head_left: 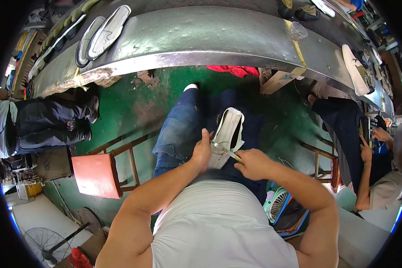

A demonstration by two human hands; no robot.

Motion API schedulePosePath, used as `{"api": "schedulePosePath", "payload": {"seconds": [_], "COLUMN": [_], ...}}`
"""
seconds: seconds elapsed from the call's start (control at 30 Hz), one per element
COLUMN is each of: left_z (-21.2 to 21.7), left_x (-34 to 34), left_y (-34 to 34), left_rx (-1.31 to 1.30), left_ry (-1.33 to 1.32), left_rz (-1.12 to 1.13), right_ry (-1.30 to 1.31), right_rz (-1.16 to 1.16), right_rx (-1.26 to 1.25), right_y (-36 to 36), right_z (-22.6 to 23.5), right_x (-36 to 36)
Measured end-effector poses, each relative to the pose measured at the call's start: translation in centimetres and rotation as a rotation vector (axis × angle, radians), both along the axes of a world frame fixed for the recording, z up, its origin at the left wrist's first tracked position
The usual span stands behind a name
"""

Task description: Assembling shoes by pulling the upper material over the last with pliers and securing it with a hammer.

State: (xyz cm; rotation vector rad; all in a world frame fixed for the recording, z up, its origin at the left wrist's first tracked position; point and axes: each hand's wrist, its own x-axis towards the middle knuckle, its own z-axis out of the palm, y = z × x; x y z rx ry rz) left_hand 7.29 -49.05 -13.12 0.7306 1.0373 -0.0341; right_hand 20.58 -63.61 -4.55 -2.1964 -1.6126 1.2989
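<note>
A: Status? Left hand (pixel 202 152) grips the white shoe (pixel 228 134) on the lap.
B: Right hand (pixel 253 163) is closed on a metal tool (pixel 225 150), tip against the shoe.
A: Risk: tool slips, nicks that left thumb.

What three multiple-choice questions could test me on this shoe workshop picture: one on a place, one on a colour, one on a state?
1. Where does the white shoe upper rest?
A. on the person's lap
B. on the grey metal workbench
C. on the green floor

2. What colour is the seat of the wooden stool at the person's left?
A. blue
B. orange-red
C. white

3. What is the right hand doing?
A. hanging empty
B. resting on the bench
C. gripping a thin metal tool

Answers: 1 A, it lies on the blue jeans, steadied by the left hand. 2 B, the seat is orange-red. 3 C, the fingers pinch the tool against the upper.
</note>
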Motion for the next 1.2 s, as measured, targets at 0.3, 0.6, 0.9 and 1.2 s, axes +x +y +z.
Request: {"api": "schedulePosePath", "payload": {"seconds": [0.3, 0.6, 0.9, 1.2], "left_z": [-3.5, -1.6, -0.4, 0.6], "left_x": [-0.6, -0.8, -0.2, -3.0], "left_y": [1.0, 0.9, 2.9, 0.2], "left_rx": [0.870, 1.291, 1.300, 0.788], "left_ry": [0.101, -0.216, -0.123, -0.004], "left_rz": [-0.292, -0.506, -0.973, -0.484], "right_ry": [0.134, -0.190, 0.286, -0.079], "right_rz": [-0.149, -0.405, -0.583, -0.374], "right_rx": [-0.062, 0.287, -0.088, 0.158], "right_y": [-1.3, -2.1, -0.6, -0.9], "right_z": [0.2, -3.7, 2.3, -4.2], "right_x": [0.3, 0.6, 4.7, 2.9]}}
